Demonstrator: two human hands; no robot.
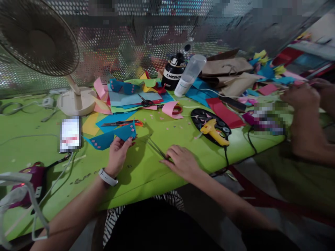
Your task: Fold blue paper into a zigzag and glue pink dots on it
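My left hand (120, 151), a pale watch on its wrist, pinches a blue paper cutout (103, 138) dotted with small pink squares at both ends. The cutout is lifted a little off the green table. To the right, my right hand (180, 160) is closed around slim metal tweezers (156, 147). Their tips point up and left toward the cutout, apart from it; whether they pinch anything is too small to tell. Just behind the cutout lie a utility knife (115, 123) and blue paper. Small pink paper bits (167, 129) are scattered beyond the tweezers.
A yellow glue gun (214, 131) rests on a black palette (200, 116). Behind stand a black bottle (172, 73) and a clear tilted bottle (192, 73). A fan (75, 99), phone (70, 134) and cables occupy the left. Another person's hands (300, 96) work at right.
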